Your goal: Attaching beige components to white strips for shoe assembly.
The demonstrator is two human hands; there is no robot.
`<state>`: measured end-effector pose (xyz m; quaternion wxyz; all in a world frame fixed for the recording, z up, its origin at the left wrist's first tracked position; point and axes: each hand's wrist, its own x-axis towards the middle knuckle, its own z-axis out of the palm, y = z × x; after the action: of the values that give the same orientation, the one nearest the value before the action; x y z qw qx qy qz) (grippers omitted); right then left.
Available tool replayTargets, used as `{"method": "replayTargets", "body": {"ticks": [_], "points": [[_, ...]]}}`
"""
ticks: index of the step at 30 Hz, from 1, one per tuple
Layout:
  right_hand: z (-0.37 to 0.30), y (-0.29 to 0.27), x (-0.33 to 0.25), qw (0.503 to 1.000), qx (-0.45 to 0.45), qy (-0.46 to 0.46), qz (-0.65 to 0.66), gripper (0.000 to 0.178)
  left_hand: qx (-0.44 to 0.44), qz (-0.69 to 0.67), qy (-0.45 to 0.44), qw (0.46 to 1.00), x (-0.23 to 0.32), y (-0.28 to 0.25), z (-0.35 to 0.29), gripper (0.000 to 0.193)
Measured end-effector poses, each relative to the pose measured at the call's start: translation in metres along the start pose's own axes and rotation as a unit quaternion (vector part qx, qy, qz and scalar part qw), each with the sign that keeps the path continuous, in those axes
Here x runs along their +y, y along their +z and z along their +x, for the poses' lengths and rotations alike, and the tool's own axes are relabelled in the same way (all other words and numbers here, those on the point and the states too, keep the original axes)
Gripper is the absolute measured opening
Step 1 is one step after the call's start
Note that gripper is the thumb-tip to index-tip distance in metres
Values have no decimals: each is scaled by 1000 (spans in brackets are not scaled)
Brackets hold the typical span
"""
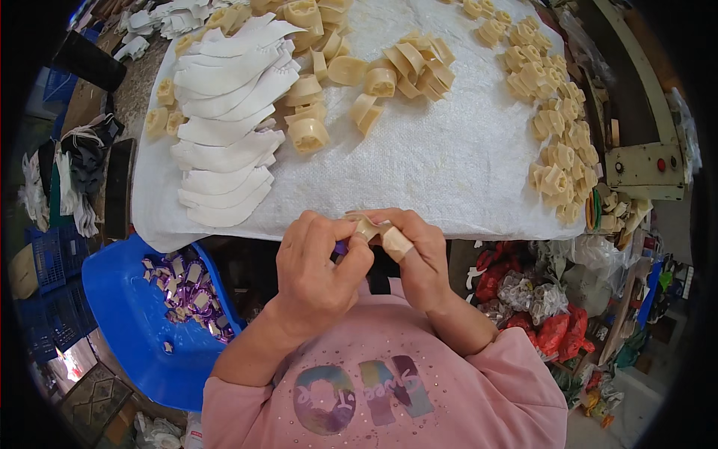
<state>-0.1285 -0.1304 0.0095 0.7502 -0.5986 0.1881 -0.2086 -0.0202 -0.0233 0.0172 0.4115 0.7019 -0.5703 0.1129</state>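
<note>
Piece (366, 227), beige, curved, between left fingers (358, 257) and right fingers (400, 219), both pinching it

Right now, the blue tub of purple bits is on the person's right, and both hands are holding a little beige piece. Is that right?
Not quite: in the head view, the blue tub of purple bits is on the person's left. The left hand and right hand do hold a little beige piece.
</note>
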Motion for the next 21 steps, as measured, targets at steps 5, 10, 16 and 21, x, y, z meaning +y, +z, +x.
{"method": "replayTargets", "body": {"ticks": [5,10,16,21], "points": [[13,-4,-6,976,-73,9,-207,25,-10,-50,-39,998,-12,0,-5,17],[34,-25,-8,986,-109,121,-20,24,29,-246,-140,959,-10,-4,-5,25],[47,-33,-11,965,-204,161,30,42,21,-292,-79,953,-13,6,-13,23],[50,-30,-3,971,-204,120,-30,46,-8,-239,-83,968,-16,4,-12,19]]}}
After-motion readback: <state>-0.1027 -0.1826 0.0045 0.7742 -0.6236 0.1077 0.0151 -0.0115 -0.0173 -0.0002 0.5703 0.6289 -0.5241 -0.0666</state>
